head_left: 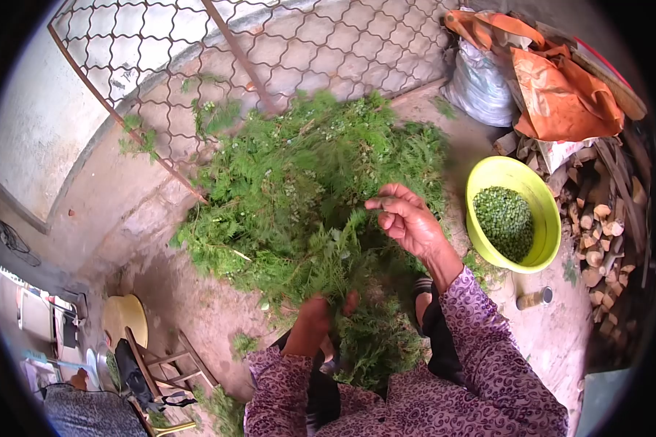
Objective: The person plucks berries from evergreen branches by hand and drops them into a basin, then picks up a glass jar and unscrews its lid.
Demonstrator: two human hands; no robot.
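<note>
head view | left hand (312,324) blurred, curled at leafy branches (270,200); whether any is gripped cannot be told | right hand (410,224) raised over them, fingers partly curled; any pinched item cannot be made out | branches heaped on floor (222,298) | green berries (503,224) held in yellow bowl (521,173), right of heap

Diffuse, moderately bright light; white wall (44,131) palest, firewood (595,258) dimming toward right margin. Small glare spot, far left edge. Fisheye view: black surround, lines bowed near rim. Left hand (310,322) blurred; right hand (410,223) crisper. Soft shadows within foliage (270,182).
</note>
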